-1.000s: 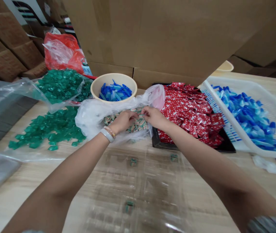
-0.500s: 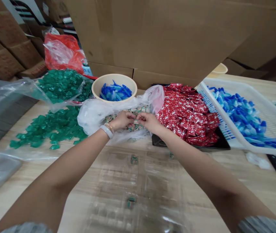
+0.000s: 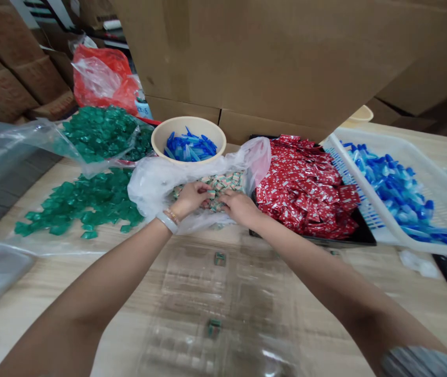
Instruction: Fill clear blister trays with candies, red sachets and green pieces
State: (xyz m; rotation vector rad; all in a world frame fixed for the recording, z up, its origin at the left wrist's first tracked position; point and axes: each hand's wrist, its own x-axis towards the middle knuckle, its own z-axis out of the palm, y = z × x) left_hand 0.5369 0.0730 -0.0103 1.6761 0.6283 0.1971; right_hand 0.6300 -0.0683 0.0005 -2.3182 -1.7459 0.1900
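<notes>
My left hand (image 3: 193,198) is at the left side of a heap of small green-and-beige pieces (image 3: 227,181) in an open white plastic bag (image 3: 148,180). Its thumb and fingers pinch one small piece (image 3: 210,194). Opposite it, my right hand (image 3: 238,205) reaches into the heap's right side, fingers curled down among the pieces; what they hold, if anything, is hidden. Nearer to me lie clear plastic trays (image 3: 196,298) on the table, blurred, with a small green piece (image 3: 220,258) in one and another (image 3: 214,328) below it.
Green translucent pieces (image 3: 101,201) lie at left. Behind the bag is a cream bowl (image 3: 156,137) of blue pieces. Red packets (image 3: 302,183) fill a black tray (image 3: 365,233); a white basket (image 3: 439,159) of blue pieces stands at right. A large cardboard box (image 3: 247,63) rises behind.
My hands have moved apart over the heap. My right fingers have gone from a raised pinch down into the pieces. The camera view has shifted slightly.
</notes>
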